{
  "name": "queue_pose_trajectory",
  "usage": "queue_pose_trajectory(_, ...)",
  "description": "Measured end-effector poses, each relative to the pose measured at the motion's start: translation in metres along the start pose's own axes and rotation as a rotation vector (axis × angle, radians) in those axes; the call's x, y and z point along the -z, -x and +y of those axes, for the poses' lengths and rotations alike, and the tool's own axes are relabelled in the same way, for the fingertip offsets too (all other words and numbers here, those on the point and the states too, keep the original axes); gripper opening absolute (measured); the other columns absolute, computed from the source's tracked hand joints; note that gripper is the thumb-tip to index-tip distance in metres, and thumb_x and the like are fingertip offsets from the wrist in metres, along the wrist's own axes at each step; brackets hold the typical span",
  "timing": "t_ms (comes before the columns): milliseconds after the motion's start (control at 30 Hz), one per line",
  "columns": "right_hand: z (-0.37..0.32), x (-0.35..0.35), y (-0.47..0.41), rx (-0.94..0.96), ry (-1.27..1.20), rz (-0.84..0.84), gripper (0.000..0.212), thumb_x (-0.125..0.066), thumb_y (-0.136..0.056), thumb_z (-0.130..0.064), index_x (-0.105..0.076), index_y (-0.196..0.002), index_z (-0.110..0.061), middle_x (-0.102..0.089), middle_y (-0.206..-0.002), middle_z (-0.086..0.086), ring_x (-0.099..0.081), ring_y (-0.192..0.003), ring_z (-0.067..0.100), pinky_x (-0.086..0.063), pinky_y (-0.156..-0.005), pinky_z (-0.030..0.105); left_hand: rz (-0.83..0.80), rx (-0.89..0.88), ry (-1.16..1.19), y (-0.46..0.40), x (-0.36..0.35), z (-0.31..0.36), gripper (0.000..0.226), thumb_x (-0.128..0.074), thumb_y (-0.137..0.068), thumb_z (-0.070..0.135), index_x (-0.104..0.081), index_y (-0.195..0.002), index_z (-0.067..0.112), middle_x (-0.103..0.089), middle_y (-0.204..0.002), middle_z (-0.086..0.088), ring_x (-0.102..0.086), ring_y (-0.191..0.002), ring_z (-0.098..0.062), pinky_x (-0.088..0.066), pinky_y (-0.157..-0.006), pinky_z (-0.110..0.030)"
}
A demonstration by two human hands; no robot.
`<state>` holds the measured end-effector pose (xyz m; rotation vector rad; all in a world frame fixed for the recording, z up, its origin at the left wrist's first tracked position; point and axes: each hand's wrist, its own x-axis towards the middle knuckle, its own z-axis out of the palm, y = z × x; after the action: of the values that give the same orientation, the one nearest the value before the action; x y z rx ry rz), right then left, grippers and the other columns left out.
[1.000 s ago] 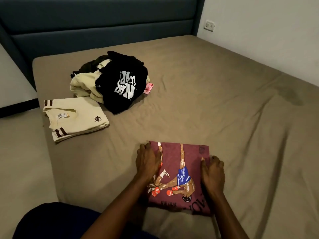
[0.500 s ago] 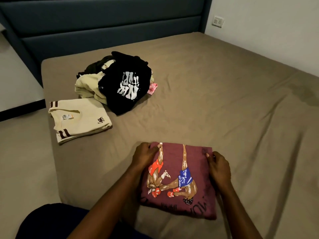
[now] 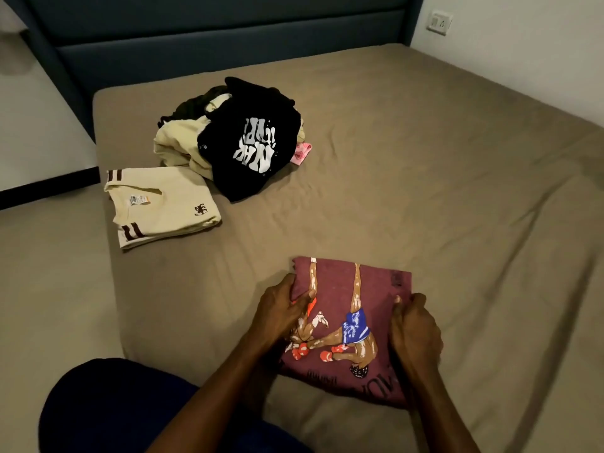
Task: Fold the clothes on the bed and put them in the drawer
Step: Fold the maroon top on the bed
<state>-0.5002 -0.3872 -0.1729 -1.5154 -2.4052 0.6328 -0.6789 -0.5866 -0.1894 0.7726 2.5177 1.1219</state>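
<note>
Head view, change: half a second ago our hands lay on the maroon shirt's far corners; now they sit at its side edges.
Left hand [image 3: 281,308]: fingers curled over the left edge of the maroon shirt [image 3: 351,322], gripping it.
Right hand [image 3: 415,325]: gripping the right edge, thumb on top.
Meaning: we judge the fold finished and a lift about to begin.
Shirt location: flat on the bed [image 3: 425,178], near its closest edge.
Count, folded: two, the maroon shirt and a cream shirt [image 3: 163,207].
Count, unfolded: one pile [image 3: 235,138], with a black printed top uppermost; the number of pieces is unclear.
Drawer: not in view.
</note>
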Motion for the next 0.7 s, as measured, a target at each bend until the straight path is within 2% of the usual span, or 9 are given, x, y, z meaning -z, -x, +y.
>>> queue_pose_trajectory(67,0.004,0.001,-0.001,0.026,-0.091,-0.035,0.039,-0.040,-0.106,-0.048,-0.047,-0.117,-0.010,-0.068,-0.101,0.017,-0.066,-0.086,0.039,-0.051,-0.074,0.040,-0.033,0.007,0.126,0.000,0.000,-0.002,0.052,-0.057,-0.088,0.068,-0.061,-0.124,0.029,-0.073,-0.111,0.010,-0.071,-0.095,-0.008,-0.059,-0.087,-0.035)
queue_pose_trajectory(133,0.008,0.004,0.002,0.081,-0.267,-0.049,0.048,-0.045,-0.104,-0.053,-0.054,-0.121,-0.009,-0.070,-0.099,0.014,-0.066,-0.084,0.034,-0.047,-0.072,0.036,-0.052,0.025,0.260,0.002,0.000,-0.002,0.042,-0.064,-0.089,0.059,-0.065,-0.119,0.030,-0.075,-0.108,0.012,-0.072,-0.095,-0.006,-0.059,-0.088,-0.040)
queue_pose_trajectory(200,0.013,0.007,0.007,0.104,-0.451,-0.054,0.062,-0.046,-0.094,-0.065,-0.060,-0.122,-0.012,-0.071,-0.098,0.004,-0.068,-0.083,0.025,-0.051,-0.072,0.035,-0.092,0.050,0.417,0.003,0.001,0.000,0.032,-0.069,-0.090,0.049,-0.070,-0.113,0.027,-0.077,-0.106,0.008,-0.074,-0.096,-0.011,-0.059,-0.090,-0.047)
queue_pose_trajectory(233,0.015,0.007,0.009,0.087,-0.523,-0.062,0.062,-0.048,-0.091,-0.066,-0.062,-0.121,-0.014,-0.072,-0.100,0.001,-0.069,-0.084,0.022,-0.055,-0.075,0.037,-0.101,0.055,0.470,0.003,0.002,0.000,0.031,-0.070,-0.089,0.047,-0.071,-0.112,0.026,-0.077,-0.106,0.007,-0.074,-0.096,-0.013,-0.058,-0.091,-0.050)
queue_pose_trajectory(367,0.010,0.007,0.009,-0.057,-0.784,-0.167,0.018,-0.060,-0.102,-0.034,-0.071,-0.107,-0.020,-0.078,-0.098,0.003,-0.075,-0.087,0.024,-0.062,-0.083,0.051,-0.175,0.117,0.695,0.002,0.007,0.003,0.033,-0.072,-0.093,0.037,-0.071,-0.119,0.017,-0.077,-0.113,-0.006,-0.073,-0.105,-0.028,-0.055,-0.099,-0.052)
queue_pose_trajectory(433,0.000,0.009,0.011,-0.080,-0.848,-0.186,0.015,-0.060,-0.103,-0.026,-0.073,-0.101,-0.019,-0.079,-0.093,0.002,-0.076,-0.087,0.029,-0.062,-0.083,0.054,-0.192,0.163,0.813,0.000,0.013,0.004,0.033,-0.072,-0.094,0.026,-0.069,-0.123,0.009,-0.075,-0.115,-0.013,-0.072,-0.107,-0.033,-0.054,-0.101,-0.051)
queue_pose_trajectory(500,-0.017,0.007,0.014,-0.088,-0.874,-0.166,0.016,-0.060,-0.103,-0.026,-0.074,-0.099,-0.020,-0.079,-0.091,0.001,-0.076,-0.086,0.028,-0.062,-0.082,0.053,-0.173,0.193,0.874,-0.004,0.027,0.005,0.038,-0.073,-0.090,0.024,-0.068,-0.123,0.005,-0.075,-0.114,-0.017,-0.072,-0.104,-0.034,-0.055,-0.098,-0.048)
queue_pose_trajectory(633,-0.062,-0.004,0.024,-0.064,-0.950,-0.153,0.017,-0.058,-0.104,-0.020,-0.074,-0.103,-0.016,-0.078,-0.093,0.003,-0.074,-0.084,0.023,-0.061,-0.075,0.043,-0.127,0.225,0.891,-0.011,0.077,-0.006,0.041,-0.073,-0.089,0.021,-0.067,-0.124,0.001,-0.073,-0.115,-0.021,-0.071,-0.101,-0.033,-0.059,-0.087,-0.037)
queue_pose_trajectory(700,-0.091,-0.013,0.027,-0.056,-1.017,-0.168,0.015,-0.059,-0.103,-0.017,-0.072,-0.099,-0.013,-0.076,-0.086,0.003,-0.069,-0.074,0.018,-0.056,-0.069,0.037,-0.104,0.201,0.848,-0.016,0.110,-0.012,0.034,-0.067,-0.096,0.014,-0.066,-0.124,-0.003,-0.073,-0.116,-0.021,-0.072,-0.097,-0.029,-0.060,-0.082,-0.033)
